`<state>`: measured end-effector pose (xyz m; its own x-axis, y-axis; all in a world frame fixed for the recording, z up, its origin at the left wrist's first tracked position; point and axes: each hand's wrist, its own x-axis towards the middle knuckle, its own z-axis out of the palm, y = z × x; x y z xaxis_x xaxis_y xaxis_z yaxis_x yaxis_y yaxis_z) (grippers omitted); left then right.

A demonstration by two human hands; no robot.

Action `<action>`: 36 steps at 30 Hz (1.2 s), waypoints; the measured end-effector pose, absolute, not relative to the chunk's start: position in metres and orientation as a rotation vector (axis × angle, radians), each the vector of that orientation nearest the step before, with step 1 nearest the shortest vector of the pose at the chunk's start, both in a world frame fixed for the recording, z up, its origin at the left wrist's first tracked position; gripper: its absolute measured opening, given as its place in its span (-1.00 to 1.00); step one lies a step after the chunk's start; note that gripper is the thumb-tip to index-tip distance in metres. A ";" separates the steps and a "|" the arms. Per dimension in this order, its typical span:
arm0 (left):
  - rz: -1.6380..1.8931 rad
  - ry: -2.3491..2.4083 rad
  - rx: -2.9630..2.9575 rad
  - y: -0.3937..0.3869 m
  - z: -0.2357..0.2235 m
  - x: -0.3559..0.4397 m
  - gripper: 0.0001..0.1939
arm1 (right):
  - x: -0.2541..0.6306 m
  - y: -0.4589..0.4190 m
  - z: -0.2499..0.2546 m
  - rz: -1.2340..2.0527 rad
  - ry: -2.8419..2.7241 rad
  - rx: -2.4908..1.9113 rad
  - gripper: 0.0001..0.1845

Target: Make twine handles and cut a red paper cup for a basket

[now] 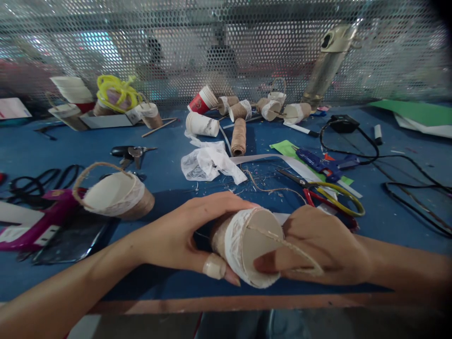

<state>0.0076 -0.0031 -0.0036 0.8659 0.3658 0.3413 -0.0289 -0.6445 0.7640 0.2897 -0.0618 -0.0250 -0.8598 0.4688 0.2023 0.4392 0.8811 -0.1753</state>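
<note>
A paper cup basket (236, 245) lies on its side near the front edge, wrapped in brown twine with white lace round its rim. Its mouth faces me, and a thin twine handle (300, 252) arches across it. My left hand (190, 230) wraps round the cup's left side, with a bandage on the thumb. On the other side, my right hand (318, 245) pinches the rim, its thumb at the mouth; its other fingers are mostly hidden behind the cup. A similar finished-looking cup basket (116, 193) with a twine handle lies left of my left hand.
Scissors (332, 197), a blue glue gun (325, 162) and its cord lie right. White lace (212, 160) and a twine spool (239, 136) sit mid-table. A magenta glue gun (45, 221) rests on a dark phone-like slab at left. Several cups stand before the perforated metal screen (176, 56).
</note>
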 end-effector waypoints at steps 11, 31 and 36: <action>0.608 0.260 2.196 -0.002 -0.004 0.007 -0.21 | 0.284 -0.056 -0.015 0.465 -2.706 -0.524 -0.44; 0.520 0.334 1.707 -0.006 0.000 0.000 -0.28 | 0.284 -0.070 -0.011 0.616 -2.084 -0.659 -0.69; 0.381 0.334 1.568 -0.008 0.000 0.006 -0.29 | 0.277 -0.066 -0.015 0.669 -1.973 -0.805 -0.64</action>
